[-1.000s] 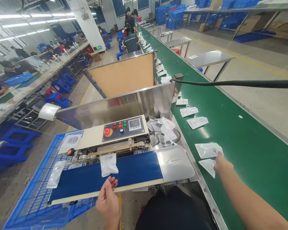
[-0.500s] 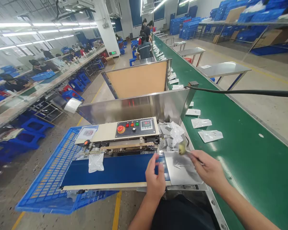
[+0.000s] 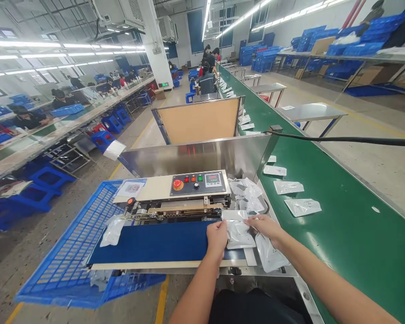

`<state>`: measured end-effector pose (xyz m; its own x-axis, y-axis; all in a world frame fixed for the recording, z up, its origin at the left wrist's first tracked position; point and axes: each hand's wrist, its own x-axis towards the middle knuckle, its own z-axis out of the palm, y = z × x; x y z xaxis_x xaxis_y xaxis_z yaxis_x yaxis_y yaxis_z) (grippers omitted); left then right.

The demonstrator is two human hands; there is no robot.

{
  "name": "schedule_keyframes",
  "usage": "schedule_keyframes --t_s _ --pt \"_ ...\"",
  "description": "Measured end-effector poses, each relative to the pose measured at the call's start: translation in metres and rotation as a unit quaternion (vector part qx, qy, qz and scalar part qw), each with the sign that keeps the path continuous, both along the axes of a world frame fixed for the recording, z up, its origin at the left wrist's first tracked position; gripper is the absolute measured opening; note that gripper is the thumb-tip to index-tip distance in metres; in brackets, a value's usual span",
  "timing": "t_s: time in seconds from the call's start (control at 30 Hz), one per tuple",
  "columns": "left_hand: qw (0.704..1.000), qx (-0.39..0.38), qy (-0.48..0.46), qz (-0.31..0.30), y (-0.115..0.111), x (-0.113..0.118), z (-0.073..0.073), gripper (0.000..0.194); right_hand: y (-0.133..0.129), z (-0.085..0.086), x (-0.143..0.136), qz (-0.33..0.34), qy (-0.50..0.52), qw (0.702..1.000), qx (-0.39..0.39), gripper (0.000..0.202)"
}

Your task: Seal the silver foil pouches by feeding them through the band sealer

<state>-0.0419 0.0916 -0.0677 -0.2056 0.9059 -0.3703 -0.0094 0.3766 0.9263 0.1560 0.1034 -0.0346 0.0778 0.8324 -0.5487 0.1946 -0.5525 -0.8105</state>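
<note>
L grip (image 3: 217,237) & R grip (image 3: 266,227) hold wht pouch (image 3: 239,234).

Bright, cool light falls from ceiling tube lights (image 3: 23,44); glare streaks the green conveyor belt (image 3: 340,225) and stainless-steel panel (image 3: 195,157); the left edge looks stretched and smeared.

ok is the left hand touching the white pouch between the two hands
Touching: the head view shows the left hand pinching the white pouch by its upper left edge.
</note>
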Motion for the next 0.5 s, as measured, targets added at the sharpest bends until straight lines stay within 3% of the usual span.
schedule_keyframes --t_s 0.13,0.27,0.4,0.47,0.5 --pt "1.000 0.011 0.020 0.019 0.013 -0.027 0.002 0.058 0.020 -0.002 -0.035 0.006 0.025 1.000 -0.008 0.033" --pt "0.998 0.030 0.032 0.042 0.010 -0.063 0.010 0.056 0.017 0.000 -0.049 0.022 0.030 0.999 0.011 0.030" --pt "0.985 0.081 0.073 0.131 -0.018 -0.095 0.020 0.053 -0.006 0.014 -0.040 -0.013 0.006 0.996 0.093 0.039" --pt "0.977 0.118 0.093 0.155 -0.038 -0.094 0.025 0.055 -0.019 0.023 -0.040 -0.046 -0.007 0.990 0.137 0.043" --pt "0.979 0.129 0.086 0.135 -0.048 -0.087 0.027 0.057 -0.025 0.028 -0.042 -0.061 -0.006 0.986 0.154 0.045"
